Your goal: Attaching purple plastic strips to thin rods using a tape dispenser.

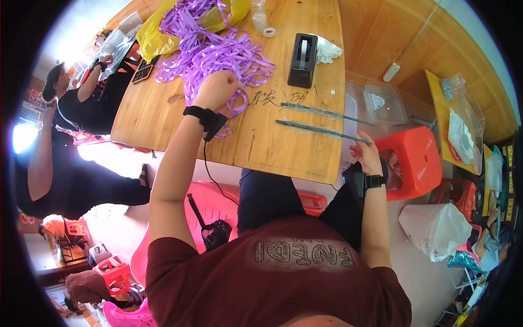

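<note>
A tangled heap of purple ribbon point(239, 52) covers the far left part of the wooden table. My left hand point(219, 90) is closed at the near edge of this heap, with ribbon strands around it; its fingertips are hidden. Beyond the table's right edge, my right hand point(368, 155) pinches the end of a thin dark green stick point(310, 128). That stick lies across the tabletop, its middle under a clear, shiny wrapping. A second similar stick point(327, 113) lies just beyond it, untouched.
A black tape dispenser point(302, 60) stands beyond the sticks, beside crumpled white tissue point(328, 50). The ribbon partly covers a yellow plastic bag point(158, 38). A red stool point(411, 163) is at my right. A cable point(210, 171) hangs from my left wrist device. Other people sit leftward.
</note>
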The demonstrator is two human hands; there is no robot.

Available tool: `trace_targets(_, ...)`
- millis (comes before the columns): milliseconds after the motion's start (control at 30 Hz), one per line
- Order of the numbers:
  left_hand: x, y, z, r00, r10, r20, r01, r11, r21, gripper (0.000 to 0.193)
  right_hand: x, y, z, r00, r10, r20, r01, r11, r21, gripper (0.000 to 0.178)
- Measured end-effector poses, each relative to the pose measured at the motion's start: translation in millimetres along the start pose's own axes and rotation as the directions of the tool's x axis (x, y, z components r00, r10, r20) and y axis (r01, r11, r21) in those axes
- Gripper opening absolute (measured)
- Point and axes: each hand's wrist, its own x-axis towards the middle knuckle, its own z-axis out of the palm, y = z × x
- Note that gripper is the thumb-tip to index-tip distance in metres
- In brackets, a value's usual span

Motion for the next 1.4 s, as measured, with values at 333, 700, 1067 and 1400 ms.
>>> trace_targets(333, -92, 140, -45, 0.96, 0.262, 0.095, -0.139, 0.745, -0.653, 0.018, -130, -109, 83, 0.634, -0.764, -0.123, 0.752, 0.645, -0.133, 0.028)
trace_targets(700, -94, 162, -19, 0.853, 0.505, 0.13, -0.366, 0.757, -0.541, 0.023, -155, -120, 144, 0.728, -0.58, 0.366, 0.584, 0.804, 0.113, 0.02)
trace_targets(1067, -32, 29, 11, 0.949, 0.315, -0.015, -0.315, 0.949, -0.018, 0.027, -165, -108, 130, 0.684, -0.645, 0.341, 0.632, 0.757, 0.165, 0.013)
trace_targets(1400, -53, 49, -78, 0.982, 0.177, 0.065, -0.136, 0.901, -0.412, 0.044, -151, -99, 112, 0.686, -0.721, 0.102, 0.618, 0.65, 0.442, 0.013)
